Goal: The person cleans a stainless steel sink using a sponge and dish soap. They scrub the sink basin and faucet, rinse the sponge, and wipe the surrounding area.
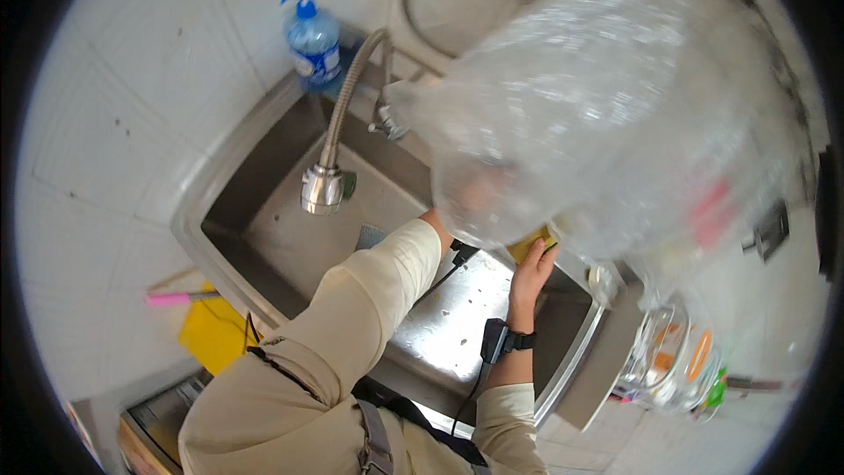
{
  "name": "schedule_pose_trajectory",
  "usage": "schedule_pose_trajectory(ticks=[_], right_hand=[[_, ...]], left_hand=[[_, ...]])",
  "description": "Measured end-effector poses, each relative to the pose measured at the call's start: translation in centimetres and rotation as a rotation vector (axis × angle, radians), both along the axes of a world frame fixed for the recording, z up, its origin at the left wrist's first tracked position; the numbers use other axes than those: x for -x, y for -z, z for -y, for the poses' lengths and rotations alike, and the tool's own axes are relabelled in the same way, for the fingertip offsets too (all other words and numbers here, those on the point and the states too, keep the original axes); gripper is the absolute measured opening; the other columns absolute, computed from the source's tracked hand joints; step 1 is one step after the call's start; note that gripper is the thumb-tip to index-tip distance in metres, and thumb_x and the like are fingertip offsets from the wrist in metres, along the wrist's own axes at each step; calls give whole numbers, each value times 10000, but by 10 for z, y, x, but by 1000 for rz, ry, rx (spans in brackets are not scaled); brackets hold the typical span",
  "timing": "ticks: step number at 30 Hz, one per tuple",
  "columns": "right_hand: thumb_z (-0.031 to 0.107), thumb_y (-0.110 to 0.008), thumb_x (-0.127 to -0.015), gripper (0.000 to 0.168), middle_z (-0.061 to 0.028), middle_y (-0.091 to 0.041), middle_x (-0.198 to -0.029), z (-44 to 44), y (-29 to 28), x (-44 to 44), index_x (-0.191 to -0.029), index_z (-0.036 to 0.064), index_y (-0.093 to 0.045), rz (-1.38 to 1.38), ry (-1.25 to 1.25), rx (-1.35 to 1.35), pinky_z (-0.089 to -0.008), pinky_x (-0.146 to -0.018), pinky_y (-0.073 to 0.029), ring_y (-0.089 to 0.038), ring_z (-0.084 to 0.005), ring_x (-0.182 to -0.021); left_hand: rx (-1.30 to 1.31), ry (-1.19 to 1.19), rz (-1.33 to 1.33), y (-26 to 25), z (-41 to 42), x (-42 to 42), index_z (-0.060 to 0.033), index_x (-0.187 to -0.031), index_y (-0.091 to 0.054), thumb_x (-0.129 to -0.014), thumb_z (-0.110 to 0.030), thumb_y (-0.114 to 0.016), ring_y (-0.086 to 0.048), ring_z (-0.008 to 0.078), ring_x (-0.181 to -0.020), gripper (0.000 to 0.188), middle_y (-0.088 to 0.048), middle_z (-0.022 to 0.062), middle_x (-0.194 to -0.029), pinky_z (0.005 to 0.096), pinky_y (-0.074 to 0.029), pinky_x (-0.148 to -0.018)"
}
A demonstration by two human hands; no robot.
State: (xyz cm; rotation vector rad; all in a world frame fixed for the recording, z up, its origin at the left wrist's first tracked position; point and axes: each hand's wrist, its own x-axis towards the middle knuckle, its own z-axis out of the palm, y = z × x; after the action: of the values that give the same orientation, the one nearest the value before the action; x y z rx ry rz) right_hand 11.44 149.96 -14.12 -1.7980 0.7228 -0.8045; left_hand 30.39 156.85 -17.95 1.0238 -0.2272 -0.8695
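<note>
A large clear plastic bag (560, 92) billows over the right part of the double stainless steel sink (422, 336). My left hand (484, 191) shows only as a blur through the plastic. Whether it is inside the bag or behind it, and what its fingers do, cannot be made out. Below the bag, my right hand (531, 274) grips a yellow sponge-like pad (524, 245) with a dark edge, partly covered by the plastic. Water drops and small dark bits lie on the basin floor under my hands. Black wrist devices with cables are strapped to both arms.
A flexible-neck faucet (322, 190) hangs over the left basin, where a blue-grey cloth or pad (370, 236) lies. A blue pump bottle (314, 46) stands in the back corner. Left of the sink are a yellow object (214, 330) and a pink handle (166, 299). A wire basket (666, 356) hangs at right.
</note>
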Motion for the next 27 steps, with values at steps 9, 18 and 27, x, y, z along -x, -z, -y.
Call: schedule_pose_trajectory(ticks=[9, 18, 27], right_hand=[[143, -476, -902, 356, -147, -502, -957, 18, -3, -10, -1212, -21, -416, -205, 17, 558, -319, -655, -432, -510, -221, -742], [117, -479, -886, 486, -182, -472, -1052, 24, 41, -136, -1314, -51, -321, -98, -76, 615, -352, -798, -425, -504, -303, -948], [-9, -507, -775, 661, -164, -458, -956, -31, 37, -223, -1378, 9, -237, -364, -86, 1052, -385, -609, -492, -568, -326, -791]], left_hand=[[-313, -84, 237, -26, -15, 15, 26, -949, -565, -830, -299, -552, -600, 340, -828, 346, -611, 227, -878, 403, -454, -710], [-290, -197, 437, -44, -68, -10, 29, -829, -562, -843, -302, -539, -580, 338, -652, 332, -586, 201, -713, 401, -433, -585], [-397, -149, 522, -62, -95, -10, 25, -817, -575, -843, -279, -522, -593, 357, -672, 310, -587, 208, -704, 416, -444, -592]])
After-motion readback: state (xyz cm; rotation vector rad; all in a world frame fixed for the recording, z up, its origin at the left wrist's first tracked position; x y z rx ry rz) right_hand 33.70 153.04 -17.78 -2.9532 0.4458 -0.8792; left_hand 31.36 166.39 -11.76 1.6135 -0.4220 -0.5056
